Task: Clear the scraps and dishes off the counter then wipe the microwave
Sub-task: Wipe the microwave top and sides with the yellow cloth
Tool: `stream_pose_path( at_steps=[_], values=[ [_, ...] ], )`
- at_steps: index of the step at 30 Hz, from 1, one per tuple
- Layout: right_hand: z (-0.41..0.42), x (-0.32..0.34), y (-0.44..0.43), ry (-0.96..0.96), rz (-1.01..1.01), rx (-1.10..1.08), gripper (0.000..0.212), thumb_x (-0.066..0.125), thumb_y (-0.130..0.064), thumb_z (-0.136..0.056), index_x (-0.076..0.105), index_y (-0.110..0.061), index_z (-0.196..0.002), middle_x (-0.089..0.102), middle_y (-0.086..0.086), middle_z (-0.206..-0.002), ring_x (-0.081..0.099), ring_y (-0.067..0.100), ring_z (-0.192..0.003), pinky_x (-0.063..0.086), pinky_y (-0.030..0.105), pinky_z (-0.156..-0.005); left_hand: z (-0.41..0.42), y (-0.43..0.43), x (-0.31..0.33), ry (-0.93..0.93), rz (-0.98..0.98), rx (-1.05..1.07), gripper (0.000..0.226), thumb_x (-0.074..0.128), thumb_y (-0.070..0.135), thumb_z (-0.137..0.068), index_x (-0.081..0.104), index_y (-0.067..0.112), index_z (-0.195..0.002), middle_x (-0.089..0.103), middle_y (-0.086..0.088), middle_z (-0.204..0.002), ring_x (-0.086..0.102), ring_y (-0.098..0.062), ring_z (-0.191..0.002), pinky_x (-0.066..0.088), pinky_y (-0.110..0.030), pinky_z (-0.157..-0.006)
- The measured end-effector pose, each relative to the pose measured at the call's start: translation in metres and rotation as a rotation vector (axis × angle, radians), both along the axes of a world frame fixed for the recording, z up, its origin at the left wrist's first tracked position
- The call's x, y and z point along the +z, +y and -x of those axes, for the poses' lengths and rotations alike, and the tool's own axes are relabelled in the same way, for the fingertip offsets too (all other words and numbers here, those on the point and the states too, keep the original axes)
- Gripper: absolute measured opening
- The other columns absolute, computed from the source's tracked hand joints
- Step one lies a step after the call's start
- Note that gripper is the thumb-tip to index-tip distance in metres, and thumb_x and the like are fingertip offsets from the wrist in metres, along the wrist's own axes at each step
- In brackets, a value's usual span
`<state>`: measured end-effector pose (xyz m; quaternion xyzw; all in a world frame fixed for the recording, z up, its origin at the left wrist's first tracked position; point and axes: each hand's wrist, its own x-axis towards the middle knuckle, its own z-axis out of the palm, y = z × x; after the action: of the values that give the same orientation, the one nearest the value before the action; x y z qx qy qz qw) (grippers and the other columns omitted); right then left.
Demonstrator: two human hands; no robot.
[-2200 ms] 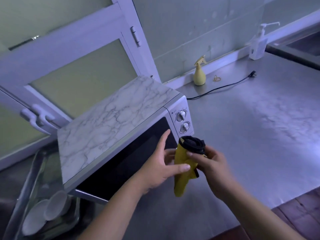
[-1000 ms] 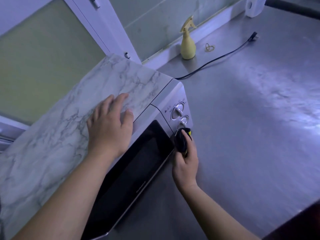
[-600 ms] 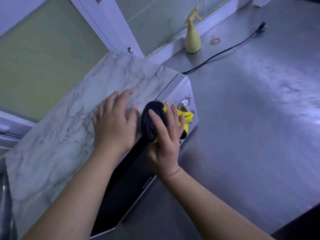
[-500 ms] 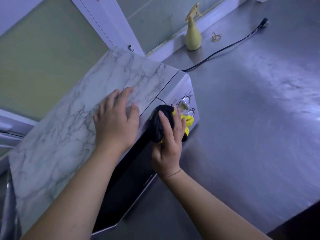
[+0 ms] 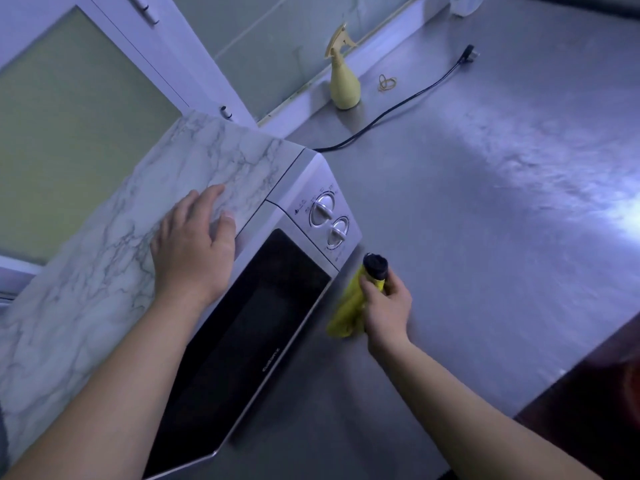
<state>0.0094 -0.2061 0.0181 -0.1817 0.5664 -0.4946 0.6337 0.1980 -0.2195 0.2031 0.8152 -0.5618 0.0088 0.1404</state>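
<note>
The left hand (image 5: 194,247) lies flat, fingers released, near the microwave (image 5: 214,271) top's front edge; the right hand (image 5: 386,306) fingers grasp the yellow cloth (image 5: 348,311) beside its right corner, above the bare bench (image 5: 485,220).

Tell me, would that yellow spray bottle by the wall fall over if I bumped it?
Probably not easily: the spray bottle has a wide, rounded bottom. Its thin neck and trigger top might wobble it. It looks like light plastic, so it could slide along the smooth counter.
</note>
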Motion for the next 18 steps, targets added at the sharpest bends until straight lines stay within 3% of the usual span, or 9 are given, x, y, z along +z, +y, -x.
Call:
stream_pose_path(
  at_steps=[3, 6, 8, 11, 13, 16, 18],
  values=[
    [0.021, 0.005, -0.034, 0.005, 0.005, -0.112, 0.016, 0.071, -0.008, -0.083, 0.076, -0.022, -0.089, 0.062, -0.006, -0.072, 0.053, 0.011, -0.068, 0.048, 0.03, -0.068, 0.002, -0.001, 0.001, 0.001, 0.013, 0.001, 0.053, 0.031, 0.048, -0.091, 0.042, 0.039, -0.143, 0.039, 0.004, -0.155, 0.029, -0.024, -0.144, 0.019, -0.052, -0.116],
    [0.002, 0.017, -0.068, 0.008, 0.039, -0.053, 0.013, 0.068, -0.011, -0.084, 0.074, -0.021, -0.088, 0.06, -0.008, -0.072, 0.052, 0.01, -0.067, 0.048, 0.028, -0.07, 0.001, -0.002, 0.001, -0.005, 0.007, 0.003, 0.052, 0.032, 0.047, -0.092, 0.042, 0.04, -0.143, 0.039, 0.005, -0.155, 0.03, -0.024, -0.144, 0.02, -0.053, -0.116],
    [-0.018, 0.021, -0.075, 0.056, 0.039, -0.028, 0.009, 0.065, -0.022, -0.084, 0.073, -0.025, -0.089, 0.063, -0.009, -0.074, 0.054, 0.011, -0.071, 0.048, 0.029, -0.074, 0.0, -0.002, 0.001, -0.003, 0.007, 0.008, 0.051, 0.032, 0.047, -0.093, 0.042, 0.04, -0.142, 0.039, 0.005, -0.154, 0.03, -0.024, -0.143, 0.02, -0.052, -0.117],
    [-0.037, 0.019, -0.058, 0.096, -0.028, -0.054, 0.021, 0.062, -0.038, -0.083, 0.071, -0.037, -0.102, 0.071, -0.011, -0.089, 0.06, 0.01, -0.082, 0.052, 0.031, -0.084, -0.001, -0.002, -0.001, -0.009, 0.009, 0.009, 0.049, 0.034, 0.045, -0.094, 0.041, 0.041, -0.142, 0.039, 0.006, -0.154, 0.03, -0.024, -0.143, 0.02, -0.051, -0.116],
    [-0.046, 0.015, -0.032, 0.089, -0.052, -0.022, 0.024, 0.061, -0.042, -0.082, 0.07, -0.032, -0.102, 0.07, -0.011, -0.087, 0.058, 0.009, -0.079, 0.053, 0.035, -0.086, -0.001, -0.003, -0.001, -0.005, 0.01, 0.012, 0.048, 0.034, 0.044, -0.095, 0.041, 0.041, -0.142, 0.039, 0.006, -0.153, 0.03, -0.024, -0.142, 0.02, -0.051, -0.116],
    [-0.05, 0.009, 0.014, 0.023, -0.064, 0.151, 0.007, 0.063, -0.03, -0.086, 0.07, -0.029, -0.087, 0.066, -0.013, -0.073, 0.058, 0.01, -0.074, 0.053, 0.033, -0.075, 0.0, -0.002, -0.001, 0.001, 0.004, 0.022, 0.048, 0.034, 0.045, -0.094, 0.041, 0.042, -0.142, 0.038, 0.006, -0.154, 0.029, -0.023, -0.143, 0.019, -0.05, -0.116],
    [-0.044, 0.009, 0.04, -0.022, -0.019, 0.333, 0.013, 0.063, -0.018, -0.087, 0.071, -0.028, -0.083, 0.065, -0.01, -0.072, 0.06, 0.013, -0.075, 0.053, 0.03, -0.069, 0.0, -0.001, 0.0, 0.008, 0.0, 0.022, 0.048, 0.034, 0.044, -0.095, 0.041, 0.042, -0.142, 0.038, 0.006, -0.154, 0.029, -0.023, -0.143, 0.018, -0.05, -0.116]
  ],
)
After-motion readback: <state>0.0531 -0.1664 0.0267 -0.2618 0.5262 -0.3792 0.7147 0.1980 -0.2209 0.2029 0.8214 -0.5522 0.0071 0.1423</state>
